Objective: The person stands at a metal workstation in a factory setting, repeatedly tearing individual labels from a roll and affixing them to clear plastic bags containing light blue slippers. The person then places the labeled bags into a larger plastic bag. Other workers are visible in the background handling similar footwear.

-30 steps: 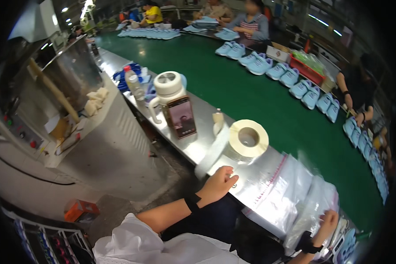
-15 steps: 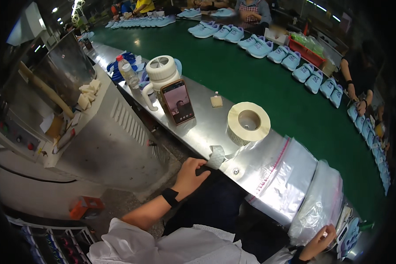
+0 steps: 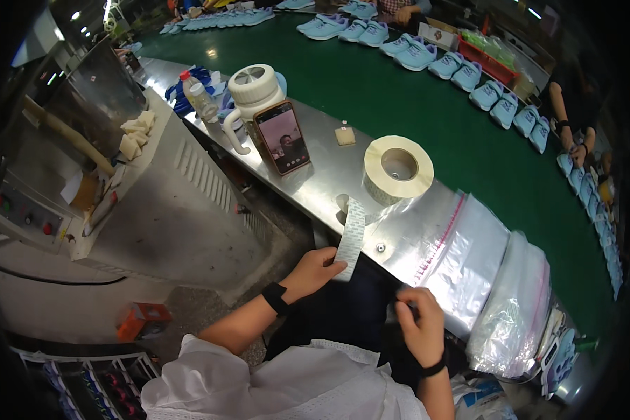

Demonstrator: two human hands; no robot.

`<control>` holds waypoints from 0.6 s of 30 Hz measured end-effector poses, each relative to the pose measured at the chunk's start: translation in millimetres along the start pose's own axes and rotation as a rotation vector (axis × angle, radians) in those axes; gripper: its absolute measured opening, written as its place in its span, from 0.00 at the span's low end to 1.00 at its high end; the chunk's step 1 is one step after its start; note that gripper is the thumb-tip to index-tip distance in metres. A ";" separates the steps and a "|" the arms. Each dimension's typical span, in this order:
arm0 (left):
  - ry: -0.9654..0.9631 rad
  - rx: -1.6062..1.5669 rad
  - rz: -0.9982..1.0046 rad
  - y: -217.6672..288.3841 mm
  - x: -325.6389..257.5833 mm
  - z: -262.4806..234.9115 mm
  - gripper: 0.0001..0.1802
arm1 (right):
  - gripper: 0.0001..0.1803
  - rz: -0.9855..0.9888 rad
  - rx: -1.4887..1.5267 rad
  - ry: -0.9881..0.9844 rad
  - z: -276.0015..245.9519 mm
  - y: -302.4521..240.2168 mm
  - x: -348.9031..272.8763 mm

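Observation:
My left hand (image 3: 316,271) pinches the lower end of a pale strip of printed labels (image 3: 352,234). The strip rises over the edge of the metal table and curls at its top, near a thick label roll (image 3: 399,168) lying on its side face. To the right, my right hand (image 3: 423,327) is in front of the table edge with its fingers curled in toward the thumb. Whether anything small is between those fingertips I cannot make out. Nearest to it is a stack of clear plastic bags (image 3: 458,269), with a second bundle of clear bags (image 3: 512,308) beside it.
A phone (image 3: 282,138) leans on a white jug (image 3: 254,91), with plastic bottles (image 3: 204,103) behind. A green conveyor belt (image 3: 315,91) carries light-blue shoes (image 3: 409,50) along its far side. A metal machine (image 3: 182,203) stands at left. A co-worker's hands (image 3: 574,150) handle shoes at far right.
My right hand has left the bags and come in toward the middle. My left hand has moved right and taken hold of the label strip, which is now drawn out longer.

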State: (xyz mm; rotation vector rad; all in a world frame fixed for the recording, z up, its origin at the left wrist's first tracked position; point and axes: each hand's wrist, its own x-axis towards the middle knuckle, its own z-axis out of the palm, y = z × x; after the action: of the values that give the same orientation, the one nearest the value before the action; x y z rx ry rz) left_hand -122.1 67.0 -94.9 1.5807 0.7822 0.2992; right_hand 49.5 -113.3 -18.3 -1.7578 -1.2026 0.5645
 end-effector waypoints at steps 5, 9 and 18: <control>-0.068 -0.833 -0.161 59.0 4.2 15.2 0.12 | 0.14 0.048 0.331 -0.250 27.3 6.7 21.6; -0.114 -0.849 -0.092 67.1 20.5 20.0 0.11 | 0.06 0.154 0.449 -0.431 35.4 15.8 17.2; -0.066 -0.811 -0.023 66.8 66.3 31.0 0.11 | 0.07 0.345 0.936 -0.465 27.1 11.3 1.2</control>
State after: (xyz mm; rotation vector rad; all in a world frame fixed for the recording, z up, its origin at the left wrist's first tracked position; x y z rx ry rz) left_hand -34.1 86.0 -53.3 0.8106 0.5233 0.4725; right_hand 34.8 -102.1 -41.2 -1.0257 -0.6999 1.5170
